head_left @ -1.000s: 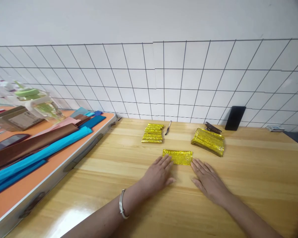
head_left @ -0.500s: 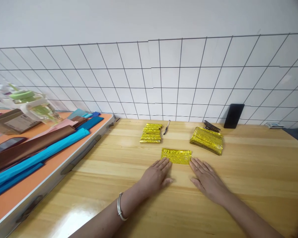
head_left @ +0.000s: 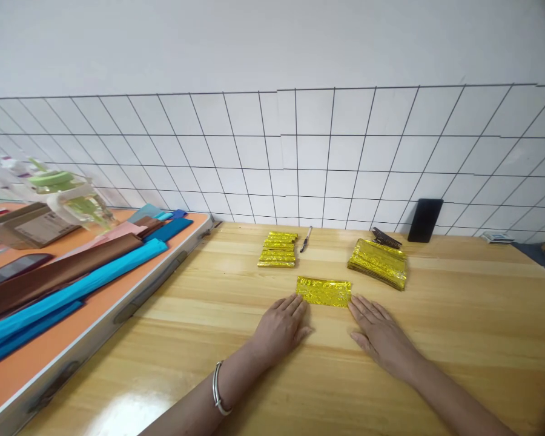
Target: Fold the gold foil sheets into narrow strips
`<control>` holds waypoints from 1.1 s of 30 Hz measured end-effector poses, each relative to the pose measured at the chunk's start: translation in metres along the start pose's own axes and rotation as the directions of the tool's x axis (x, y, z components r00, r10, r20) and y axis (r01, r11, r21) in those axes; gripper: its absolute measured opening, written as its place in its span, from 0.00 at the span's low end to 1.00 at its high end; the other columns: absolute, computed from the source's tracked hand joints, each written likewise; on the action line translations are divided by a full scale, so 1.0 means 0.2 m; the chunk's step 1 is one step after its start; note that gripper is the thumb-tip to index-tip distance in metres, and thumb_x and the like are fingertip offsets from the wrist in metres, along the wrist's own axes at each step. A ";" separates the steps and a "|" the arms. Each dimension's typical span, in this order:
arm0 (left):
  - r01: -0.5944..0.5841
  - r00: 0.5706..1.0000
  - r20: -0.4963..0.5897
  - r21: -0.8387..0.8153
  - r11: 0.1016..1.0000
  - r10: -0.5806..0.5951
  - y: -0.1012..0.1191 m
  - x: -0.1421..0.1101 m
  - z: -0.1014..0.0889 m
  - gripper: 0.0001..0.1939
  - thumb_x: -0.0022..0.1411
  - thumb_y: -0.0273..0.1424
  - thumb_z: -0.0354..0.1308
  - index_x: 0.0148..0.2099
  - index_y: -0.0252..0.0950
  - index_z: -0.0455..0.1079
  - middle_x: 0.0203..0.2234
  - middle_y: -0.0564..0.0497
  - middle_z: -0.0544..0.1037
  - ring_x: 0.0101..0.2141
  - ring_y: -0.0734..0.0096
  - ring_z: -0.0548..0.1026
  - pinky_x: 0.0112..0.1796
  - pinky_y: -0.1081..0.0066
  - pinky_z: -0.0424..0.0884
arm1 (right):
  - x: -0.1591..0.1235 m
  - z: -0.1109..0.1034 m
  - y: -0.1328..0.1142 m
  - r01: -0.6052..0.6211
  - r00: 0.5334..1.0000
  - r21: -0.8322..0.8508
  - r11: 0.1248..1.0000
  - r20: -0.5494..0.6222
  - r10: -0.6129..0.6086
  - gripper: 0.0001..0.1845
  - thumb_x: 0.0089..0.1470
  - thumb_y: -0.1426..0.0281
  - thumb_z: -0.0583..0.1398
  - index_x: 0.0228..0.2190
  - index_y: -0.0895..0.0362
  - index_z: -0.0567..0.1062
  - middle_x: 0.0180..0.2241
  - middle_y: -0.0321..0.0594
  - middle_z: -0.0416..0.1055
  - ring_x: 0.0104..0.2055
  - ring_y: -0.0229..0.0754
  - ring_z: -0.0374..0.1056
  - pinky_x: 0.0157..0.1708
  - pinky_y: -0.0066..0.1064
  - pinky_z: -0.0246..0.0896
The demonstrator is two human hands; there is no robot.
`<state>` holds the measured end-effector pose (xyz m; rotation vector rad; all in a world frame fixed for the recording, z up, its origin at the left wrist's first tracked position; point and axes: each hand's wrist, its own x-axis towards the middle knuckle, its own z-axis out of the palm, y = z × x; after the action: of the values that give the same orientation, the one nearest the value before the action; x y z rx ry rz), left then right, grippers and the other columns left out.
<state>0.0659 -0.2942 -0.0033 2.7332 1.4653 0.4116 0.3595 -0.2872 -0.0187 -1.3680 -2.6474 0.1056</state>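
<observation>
A flat rectangle of shiny gold foil paper lies on the wooden table between my hands. My left hand rests flat, its fingertips at the sheet's lower left corner. On the other side, my right hand lies flat with its fingertips at the lower right corner. Both hands have stretched fingers and grasp nothing. Beyond the sheet to the left is a row of folded gold foil strips. A stack of gold foil sheets sits to the right, with a dark clip at its back edge.
A pen lies beside the folded strips. A black phone leans against the tiled wall. At left, an orange-topped surface holds rolls of blue and brown paper, a cardboard box and a green-lidded bottle.
The view has tilted up slightly, so everything sits a little lower. My left hand has slid slightly left, off the sheet's lower edge toward its corner.
</observation>
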 end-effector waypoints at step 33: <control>0.264 0.952 -0.094 -0.221 0.939 -0.290 -0.19 0.26 0.14 0.27 0.58 0.37 0.56 0.59 0.41 0.55 0.53 0.47 0.66 0.52 0.59 0.62 0.50 0.61 0.59 | 0.34 0.11 0.12 -0.363 0.925 0.006 0.932 -0.121 0.362 0.37 0.50 0.51 0.53 0.59 0.52 0.54 0.61 0.44 0.52 0.62 0.51 0.44 0.56 0.46 0.42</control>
<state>0.0700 -0.2271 -0.0245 2.3352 1.6988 0.6908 0.3366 -0.2178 -0.0372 -1.7957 -2.2753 0.0430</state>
